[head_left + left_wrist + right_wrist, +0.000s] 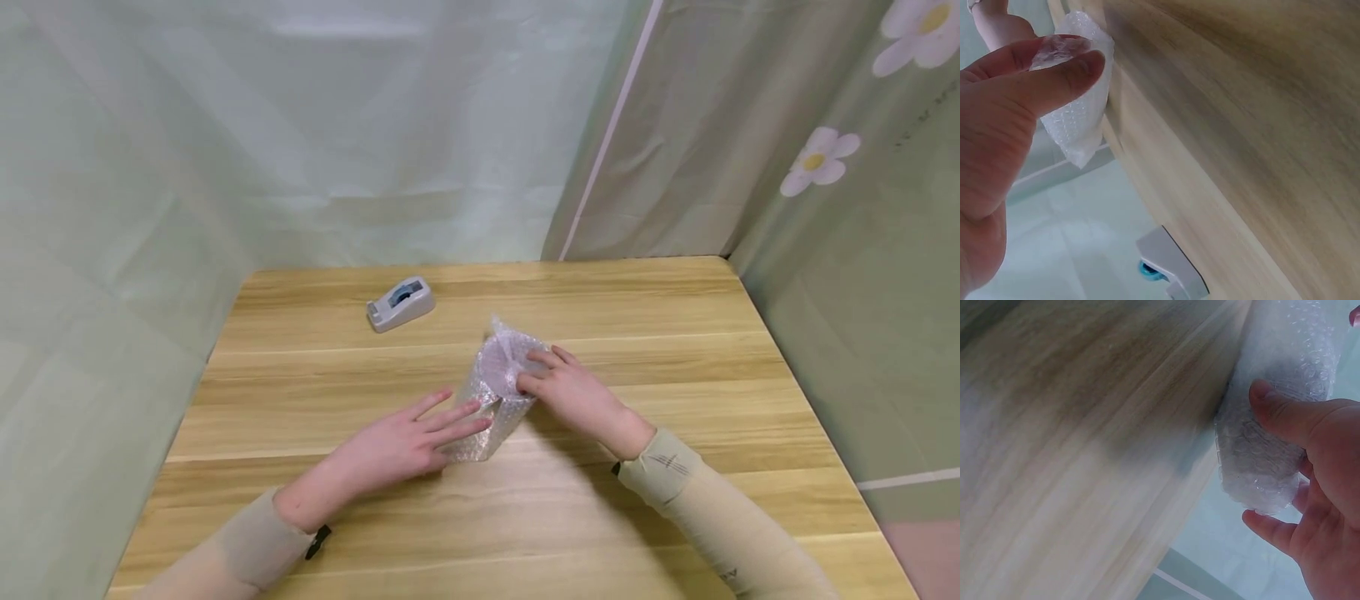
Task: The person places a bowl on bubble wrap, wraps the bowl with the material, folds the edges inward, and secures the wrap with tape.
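Note:
A bundle of clear bubble wrap (480, 433) stands tilted near the middle of the wooden table, with a rounded end facing up and a loose flap at its top. Whatever lies inside cannot be made out; a greyish shape shows through in the right wrist view. My right hand (577, 400) grips the bundle's upper right part, its thumb (1279, 409) pressed on the wrap. At the lower left side is my left hand (405, 442), several fingers spread. In the left wrist view its thumb (1066, 81) and a finger pinch a thin edge of the wrap.
A grey tape dispenser (401, 304) with a blue roll sits toward the back left of the wooden table (300, 375). Pale curtains (412, 125) hang behind the table and on both sides, close to its edges.

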`<state>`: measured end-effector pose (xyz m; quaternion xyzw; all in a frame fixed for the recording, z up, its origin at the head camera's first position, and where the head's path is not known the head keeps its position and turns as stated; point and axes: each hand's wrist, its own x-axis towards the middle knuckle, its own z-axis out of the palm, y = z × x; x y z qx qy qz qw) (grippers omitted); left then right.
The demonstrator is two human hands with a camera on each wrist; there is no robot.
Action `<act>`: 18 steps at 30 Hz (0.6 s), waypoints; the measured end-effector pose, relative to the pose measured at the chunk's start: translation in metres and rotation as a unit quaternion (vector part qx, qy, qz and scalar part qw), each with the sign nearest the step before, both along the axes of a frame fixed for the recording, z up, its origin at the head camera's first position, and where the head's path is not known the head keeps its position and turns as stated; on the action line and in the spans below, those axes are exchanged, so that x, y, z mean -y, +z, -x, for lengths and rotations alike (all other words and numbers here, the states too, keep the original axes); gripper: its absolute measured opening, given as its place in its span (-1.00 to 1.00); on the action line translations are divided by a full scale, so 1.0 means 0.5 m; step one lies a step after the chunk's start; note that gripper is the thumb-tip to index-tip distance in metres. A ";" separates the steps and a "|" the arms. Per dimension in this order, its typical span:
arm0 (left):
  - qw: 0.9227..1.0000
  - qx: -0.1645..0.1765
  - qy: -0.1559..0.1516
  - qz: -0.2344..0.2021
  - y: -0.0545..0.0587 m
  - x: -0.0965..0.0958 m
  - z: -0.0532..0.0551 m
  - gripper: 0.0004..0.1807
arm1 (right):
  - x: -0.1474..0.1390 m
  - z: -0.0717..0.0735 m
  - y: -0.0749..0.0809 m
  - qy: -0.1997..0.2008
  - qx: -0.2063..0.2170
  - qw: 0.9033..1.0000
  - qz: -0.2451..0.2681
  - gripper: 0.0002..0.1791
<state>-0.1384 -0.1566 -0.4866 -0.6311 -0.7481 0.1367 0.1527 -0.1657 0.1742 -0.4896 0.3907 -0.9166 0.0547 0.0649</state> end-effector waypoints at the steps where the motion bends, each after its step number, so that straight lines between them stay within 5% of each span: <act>1: 1.000 -0.005 -0.002 0.000 0.000 0.001 -0.001 -0.94 | 0.000 0.000 -0.001 0.000 0.000 1.000 0.001 -0.80; 8: 0.999 -0.033 -0.041 -0.005 0.006 0.002 -0.005 -0.95 | -0.001 0.002 -0.006 0.001 -0.008 1.000 0.004 -0.81; 18: 0.991 -0.040 -0.109 -0.069 0.013 -0.003 -0.002 -0.78 | -0.002 0.002 -0.005 0.009 -0.010 1.000 0.014 -0.82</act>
